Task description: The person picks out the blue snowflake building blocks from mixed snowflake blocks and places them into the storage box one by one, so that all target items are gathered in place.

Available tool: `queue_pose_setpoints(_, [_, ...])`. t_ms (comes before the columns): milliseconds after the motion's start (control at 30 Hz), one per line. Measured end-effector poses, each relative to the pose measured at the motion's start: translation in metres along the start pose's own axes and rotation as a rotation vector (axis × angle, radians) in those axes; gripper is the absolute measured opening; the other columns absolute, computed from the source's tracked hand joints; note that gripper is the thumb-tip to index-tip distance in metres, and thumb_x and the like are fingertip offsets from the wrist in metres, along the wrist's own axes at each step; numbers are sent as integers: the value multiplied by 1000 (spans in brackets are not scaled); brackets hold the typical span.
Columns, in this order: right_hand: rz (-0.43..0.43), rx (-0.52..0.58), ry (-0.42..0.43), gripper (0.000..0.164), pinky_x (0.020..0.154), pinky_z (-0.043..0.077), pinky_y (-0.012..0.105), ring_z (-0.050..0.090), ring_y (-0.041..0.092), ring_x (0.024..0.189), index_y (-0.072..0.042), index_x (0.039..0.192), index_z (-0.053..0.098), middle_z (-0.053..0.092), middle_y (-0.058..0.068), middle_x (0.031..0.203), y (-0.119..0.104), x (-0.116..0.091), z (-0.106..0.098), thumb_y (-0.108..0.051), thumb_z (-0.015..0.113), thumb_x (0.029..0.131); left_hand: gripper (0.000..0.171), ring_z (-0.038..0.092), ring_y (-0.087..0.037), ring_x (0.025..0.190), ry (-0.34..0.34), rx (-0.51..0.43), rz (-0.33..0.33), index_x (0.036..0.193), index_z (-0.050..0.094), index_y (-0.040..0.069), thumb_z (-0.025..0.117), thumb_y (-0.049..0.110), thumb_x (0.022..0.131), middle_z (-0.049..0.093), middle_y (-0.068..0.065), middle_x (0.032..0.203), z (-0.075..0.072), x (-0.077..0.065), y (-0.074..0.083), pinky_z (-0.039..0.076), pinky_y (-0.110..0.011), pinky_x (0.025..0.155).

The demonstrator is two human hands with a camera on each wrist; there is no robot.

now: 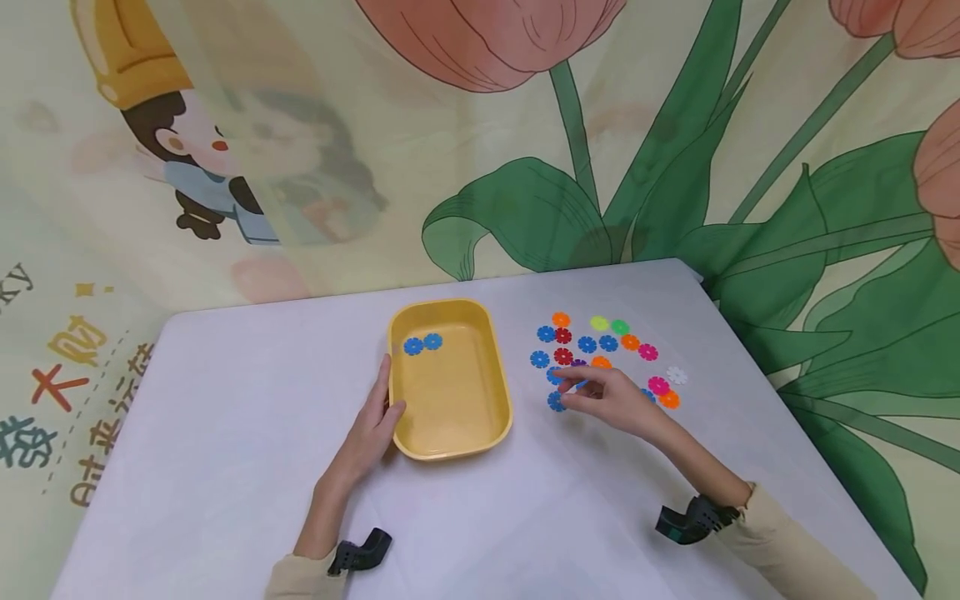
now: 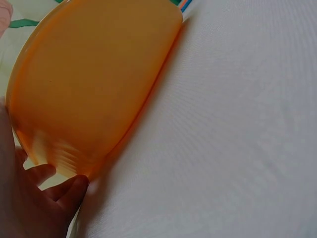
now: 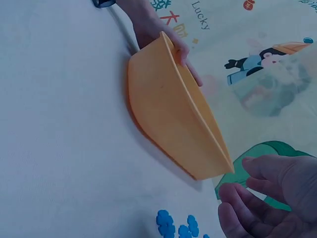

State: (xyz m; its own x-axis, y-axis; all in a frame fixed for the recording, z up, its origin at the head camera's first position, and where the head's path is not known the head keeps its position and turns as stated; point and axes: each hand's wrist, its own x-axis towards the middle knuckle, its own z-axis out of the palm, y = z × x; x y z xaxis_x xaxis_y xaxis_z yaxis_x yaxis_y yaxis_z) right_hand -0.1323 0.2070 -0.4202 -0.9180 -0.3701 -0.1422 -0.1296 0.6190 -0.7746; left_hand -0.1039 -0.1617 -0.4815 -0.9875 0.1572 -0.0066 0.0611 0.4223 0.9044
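A yellow plastic tray (image 1: 450, 417) lies on the white cloth, with two blue snowflake-shaped discs (image 1: 423, 343) in its upper left. My left hand (image 1: 375, 412) grips the tray's left side, thumb over the rim and fingers along the outer wall. To the right of the tray, my right hand (image 1: 611, 400) hovers over a loose spread of coloured discs, its fingers bent loosely and apart. Nothing shows between the thumb and fingers in the right wrist view. A blue disc (image 1: 556, 402) lies by its fingertips, and the hand partly hides others.
Several red, orange, pink and green discs lie around the right hand, among them a white disc (image 1: 677, 375) at the far right. A patterned curtain (image 1: 337, 225) with tulips and a cartoon figure hangs behind the table (image 1: 225, 433).
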Motion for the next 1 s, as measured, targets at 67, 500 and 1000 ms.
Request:
queue_pose_setpoints(67, [5, -17, 5, 46, 70, 55, 20, 63, 17, 86, -8, 130, 62, 69, 10, 107, 5, -4, -4, -19, 71, 87, 71, 9, -19, 152, -1, -6, 8, 157, -2, 28, 39, 16, 101, 2, 3, 165, 1, 0, -1, 10, -8, 111])
queue_pose_setpoints(500, [125, -93, -56, 47, 70, 56, 22, 63, 21, 93, -3, 131, 58, 63, 22, 122, 63, -23, -58, -19, 69, 89, 71, 9, -18, 151, 8, -4, 8, 157, -1, 28, 40, 14, 100, 3, 3, 165, 1, 0, -1, 9, -4, 108])
queue_pose_setpoints(1000, [196, -109, 26, 45, 67, 55, 20, 61, 21, 91, 1, 130, 57, 58, 27, 126, 99, -26, -69, -15, 68, 89, 71, 8, -19, 152, 0, 12, -7, 156, -3, 29, 39, 17, 101, 3, 3, 165, 0, 1, 0, 9, -11, 112])
